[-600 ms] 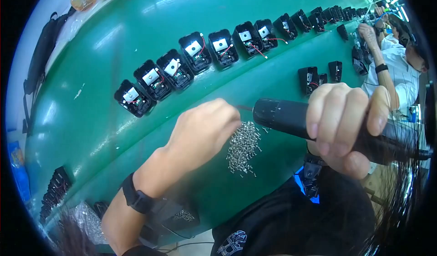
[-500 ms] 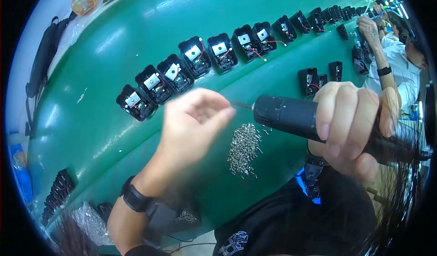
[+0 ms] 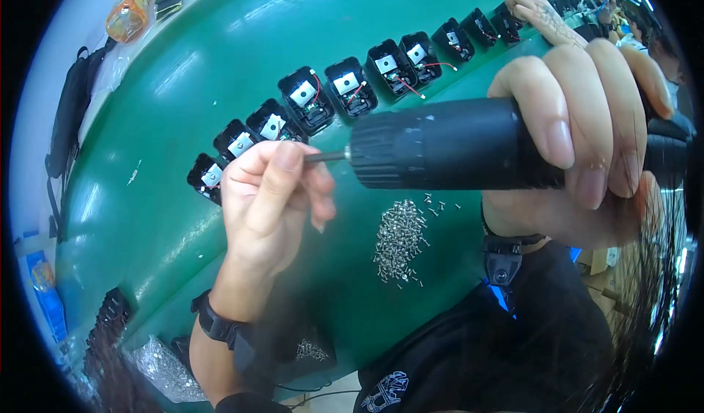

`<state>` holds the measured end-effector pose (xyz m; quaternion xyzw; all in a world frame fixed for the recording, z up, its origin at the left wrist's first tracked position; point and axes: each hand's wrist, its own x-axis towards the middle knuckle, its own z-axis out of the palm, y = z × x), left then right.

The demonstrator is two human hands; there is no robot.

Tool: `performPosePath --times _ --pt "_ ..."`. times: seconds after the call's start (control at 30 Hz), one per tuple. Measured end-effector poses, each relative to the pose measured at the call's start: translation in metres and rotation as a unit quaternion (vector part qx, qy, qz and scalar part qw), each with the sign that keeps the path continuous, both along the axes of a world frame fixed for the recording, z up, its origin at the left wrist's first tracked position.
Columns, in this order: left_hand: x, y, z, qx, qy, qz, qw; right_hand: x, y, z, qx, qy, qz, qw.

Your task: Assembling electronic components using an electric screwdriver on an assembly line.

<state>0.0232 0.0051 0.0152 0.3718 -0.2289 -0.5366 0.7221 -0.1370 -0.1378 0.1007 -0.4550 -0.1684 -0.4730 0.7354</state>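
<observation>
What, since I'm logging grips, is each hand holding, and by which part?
The right hand holds the black power screwdriver around its body. The left hand seems to pinch the bit at its free end.

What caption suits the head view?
Right hand holds a black screwdriver, left hand pinches its bit, screws lie nearby.

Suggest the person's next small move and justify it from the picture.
Probably ease the left hand off the bit: its pinch covers the tip, so the tip's state cannot be checked, while the right hand already holds the driver.
</observation>
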Motion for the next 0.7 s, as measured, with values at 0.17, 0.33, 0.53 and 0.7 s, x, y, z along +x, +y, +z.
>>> performPosePath --times 0.17,0.33,0.53,0.7 --pt "0.005 0.003 0.001 0.030 0.021 0.031 0.999 0.017 -0.011 -0.009 -0.050 -0.064 0.104 0.991" --pt "0.034 -0.003 0.005 0.034 -0.618 0.250 0.744 0.031 -0.015 -0.019 -0.075 -0.053 0.088 0.992" --pt "0.039 -0.006 0.010 0.118 -0.824 0.163 0.530 0.063 -0.015 -0.038 -0.100 -0.014 0.032 0.994" --pt "0.042 -0.006 -0.010 0.167 -0.818 0.121 0.537 0.076 -0.011 -0.055 -0.127 0.028 -0.022 0.991"
